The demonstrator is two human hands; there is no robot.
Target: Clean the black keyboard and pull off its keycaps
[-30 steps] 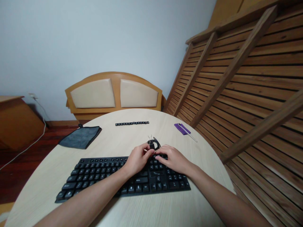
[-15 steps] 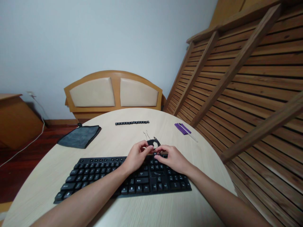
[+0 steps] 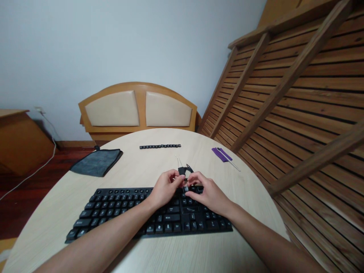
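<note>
A keycap puller (image 3: 181, 170) with a black handle and two thin wires pointing away is pinched in my left hand (image 3: 166, 189). My right hand (image 3: 209, 191) curls its thumb and forefinger around a small black keycap (image 3: 186, 188), close to the puller's near end. Both hands are above the upper right part of a black keyboard (image 3: 167, 218), whose top row shows bare switch stems at the left. A black cord loop (image 3: 188, 167) shows just beyond my right fingers. My fingers partly hide the puller and the keys below.
Several black keycaps (image 3: 160, 146) form a line at the table's far side. A grey cloth (image 3: 98, 162) lies at the left. On the right, a small brush-like stick (image 3: 231, 163) rests on a purple cloth (image 3: 220, 155). Wooden slats (image 3: 307, 98) lean beside the round table (image 3: 159, 254).
The puller has turned in my left fingers, its handle now narrower to view and its wires more upright. My right fingers have opened slightly around the keycap. The camera has shifted a little.
</note>
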